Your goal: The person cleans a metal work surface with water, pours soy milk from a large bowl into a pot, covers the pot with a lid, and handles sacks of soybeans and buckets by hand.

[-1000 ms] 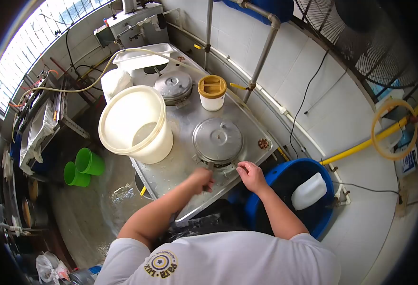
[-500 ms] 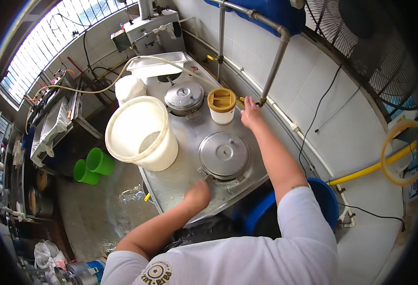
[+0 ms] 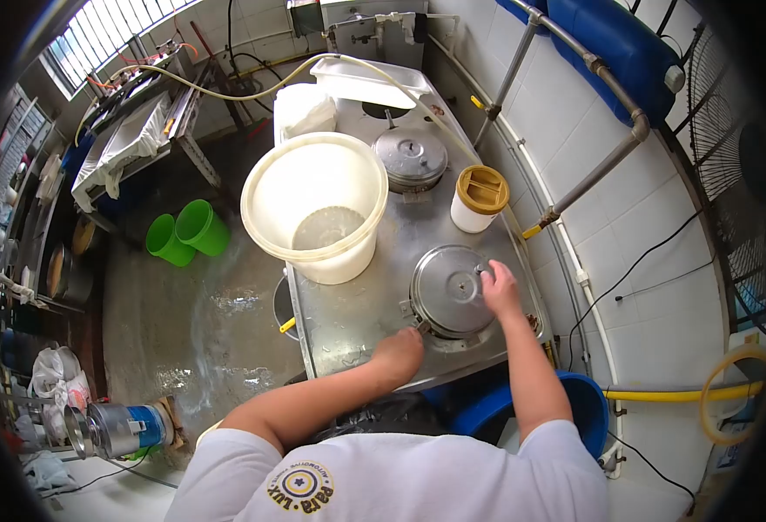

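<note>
A round metal lid (image 3: pixel 454 300) is set in the near end of a stainless steel worktop (image 3: pixel 339 326). My left hand (image 3: pixel 399 357) is closed at the lid's front left edge, its fingertips at a small metal latch (image 3: pixel 421 325). On the right side of the lid, my right hand (image 3: pixel 501 291) has its fingers around a small knob (image 3: pixel 480 271). Just behind stands a white tub with a brown lid (image 3: pixel 482 197). A large white bucket (image 3: pixel 315 204) occupies the worktop's left side, some liquid showing at its bottom. Farther back is a second metal lid (image 3: pixel 410 157).
A white tray (image 3: pixel 370 84) and a white bag (image 3: pixel 305 111) sit at the far end. Pipes with a yellow valve handle (image 3: pixel 532 232) run along the right wall. Two green buckets (image 3: pixel 203 228) stand on the wet floor. A blue bin (image 3: pixel 585 400) is by my right side.
My right hand has come from the yellow valve handle by the wall pipe to the knob on the near lid. My left hand stays by the latch. The camera view has shifted.
</note>
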{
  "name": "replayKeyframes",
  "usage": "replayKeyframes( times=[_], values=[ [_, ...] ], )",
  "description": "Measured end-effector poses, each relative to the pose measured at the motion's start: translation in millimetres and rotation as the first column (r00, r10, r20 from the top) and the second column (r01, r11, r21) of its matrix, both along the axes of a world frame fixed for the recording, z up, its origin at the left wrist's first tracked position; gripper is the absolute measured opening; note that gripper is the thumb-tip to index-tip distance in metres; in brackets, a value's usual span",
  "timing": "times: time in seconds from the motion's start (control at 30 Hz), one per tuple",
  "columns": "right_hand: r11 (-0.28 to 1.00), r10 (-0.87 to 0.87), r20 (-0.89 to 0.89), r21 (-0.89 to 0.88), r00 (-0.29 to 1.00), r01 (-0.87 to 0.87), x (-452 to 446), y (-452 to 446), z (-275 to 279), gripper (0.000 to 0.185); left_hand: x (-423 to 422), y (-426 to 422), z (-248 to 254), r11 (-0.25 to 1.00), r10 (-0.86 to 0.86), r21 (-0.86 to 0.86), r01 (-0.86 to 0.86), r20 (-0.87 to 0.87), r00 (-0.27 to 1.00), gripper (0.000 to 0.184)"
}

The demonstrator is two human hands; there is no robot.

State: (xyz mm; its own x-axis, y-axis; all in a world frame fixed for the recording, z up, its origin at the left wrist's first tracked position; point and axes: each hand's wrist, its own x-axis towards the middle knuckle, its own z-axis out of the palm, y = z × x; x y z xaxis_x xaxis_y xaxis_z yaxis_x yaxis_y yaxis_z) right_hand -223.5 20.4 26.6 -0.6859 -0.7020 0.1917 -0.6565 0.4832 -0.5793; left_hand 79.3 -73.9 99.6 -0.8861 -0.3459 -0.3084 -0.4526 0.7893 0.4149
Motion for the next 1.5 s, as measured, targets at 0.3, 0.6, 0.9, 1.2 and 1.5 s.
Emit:
replayKeyframes(
  times=[0.3, 0.6, 0.9, 1.2, 1.5],
  values=[
    [0.985, -0.137, -0.031, -0.115, 0.990, 0.132, 12, -29, 1, 0.056, -5, -2, 3, 0.997, -0.074, -0.004, 0.074, 0.026, 0.997, 0.026],
    [0.753, -0.201, 0.928, -0.058, 0.313, 0.656, -80, -160, 41, 0.057, 2, -4, 5, 0.996, -0.024, 0.083, 0.030, -0.072, 0.997, 0.025],
    [0.794, -0.021, 0.785, -0.363, 0.619, 0.487, 7, -95, 81, 0.025, 2, -5, 3, 0.989, 0.058, 0.133, -0.056, -0.008, 0.998, 0.025],
    [0.864, 0.135, 0.748, -0.409, 0.649, 0.293, 156, 2, 206, 0.029, 26, -30, -11, 0.946, -0.017, 0.324, 0.016, 0.000, 1.000, 0.039],
    [0.953, 0.268, 0.762, -0.300, 0.589, -0.045, 349, -65, 196, 0.042, 320, -145, 5, 0.406, 0.532, 0.822, -0.399, 0.142, 0.835, 0.048]
  ],
)
